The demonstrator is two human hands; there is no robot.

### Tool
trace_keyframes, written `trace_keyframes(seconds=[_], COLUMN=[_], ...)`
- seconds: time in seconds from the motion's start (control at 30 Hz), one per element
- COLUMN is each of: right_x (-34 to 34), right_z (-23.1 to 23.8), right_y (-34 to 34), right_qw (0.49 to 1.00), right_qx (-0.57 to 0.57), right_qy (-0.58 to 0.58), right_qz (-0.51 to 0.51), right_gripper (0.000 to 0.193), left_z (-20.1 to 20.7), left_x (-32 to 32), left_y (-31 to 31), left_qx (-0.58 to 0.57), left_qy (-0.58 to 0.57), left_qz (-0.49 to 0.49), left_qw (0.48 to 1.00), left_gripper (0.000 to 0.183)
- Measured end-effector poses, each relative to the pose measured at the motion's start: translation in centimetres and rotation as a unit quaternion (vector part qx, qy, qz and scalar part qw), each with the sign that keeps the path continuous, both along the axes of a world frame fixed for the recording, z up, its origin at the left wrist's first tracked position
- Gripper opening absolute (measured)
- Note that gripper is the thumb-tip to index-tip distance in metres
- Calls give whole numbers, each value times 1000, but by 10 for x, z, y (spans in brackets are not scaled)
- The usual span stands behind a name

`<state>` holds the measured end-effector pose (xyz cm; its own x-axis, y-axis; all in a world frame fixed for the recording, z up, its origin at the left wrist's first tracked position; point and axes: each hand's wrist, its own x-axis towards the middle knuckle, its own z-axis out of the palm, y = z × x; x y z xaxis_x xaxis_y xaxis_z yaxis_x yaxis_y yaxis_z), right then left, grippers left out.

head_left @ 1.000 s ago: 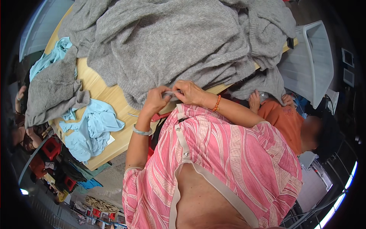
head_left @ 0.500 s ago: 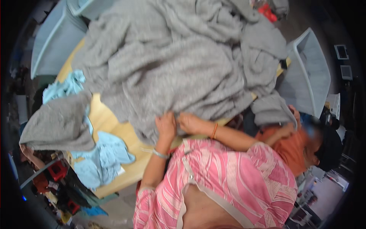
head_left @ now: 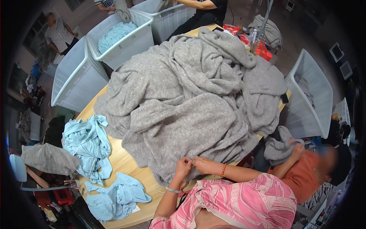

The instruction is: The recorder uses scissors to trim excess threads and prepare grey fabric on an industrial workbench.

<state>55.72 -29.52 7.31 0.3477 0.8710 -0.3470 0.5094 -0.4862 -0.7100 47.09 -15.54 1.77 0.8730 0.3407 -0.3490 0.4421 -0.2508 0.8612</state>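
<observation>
A large heap of soft grey knitwear [head_left: 179,80] is piled over the middle of the table. At the heap's near edge, my left hand [head_left: 183,168] is closed in a pinch on the grey knit garment [head_left: 183,126]. My right hand [head_left: 204,165] is close beside it, fingers also closed on the garment's edge, the fingertips of both hands almost meeting. What lies right between the fingertips is too small to make out. A thin pale tool end and a red loop [head_left: 184,187] show by my left wrist, partly hidden by the arm.
Light blue garments [head_left: 88,147] lie on the wooden table's [head_left: 127,175] left side. White bins [head_left: 122,42] stand beyond it, another bin [head_left: 310,95] at right. A co-worker in orange [head_left: 297,175] handles grey knit at right; another person's arm [head_left: 36,177] lifts grey cloth at left.
My view has shifted, so the heap and hands appear lower and the far bins show. My hands have drawn closer together at the garment's edge. The grey cloth at left has moved away from the table.
</observation>
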Motion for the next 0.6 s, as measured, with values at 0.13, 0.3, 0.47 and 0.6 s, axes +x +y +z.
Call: trace_keyframes(seconds=[0.13, 0.3, 0.47, 0.6], right_x=[4, 7, 6, 6], right_z=[8, -5, -6, 11], right_y=[0, -4, -1, 2], right_qw=[999, 998, 997, 997], right_qx=[16, 28, 60, 76], right_qy=[-39, -52, -34, -21], right_qz=[-4, 12, 16, -4], right_gripper=[15, 14, 13, 14], left_z=[3, 15, 7, 1], left_x=[-1, 0, -8, -14], left_y=[13, 11, 12, 16], left_qx=[-294, -348, -414, -492], left_qy=[81, 88, 106, 93], left_qz=[55, 50, 75, 105], left_qw=[951, 932, 901, 859], left_gripper=[9, 7, 7, 10])
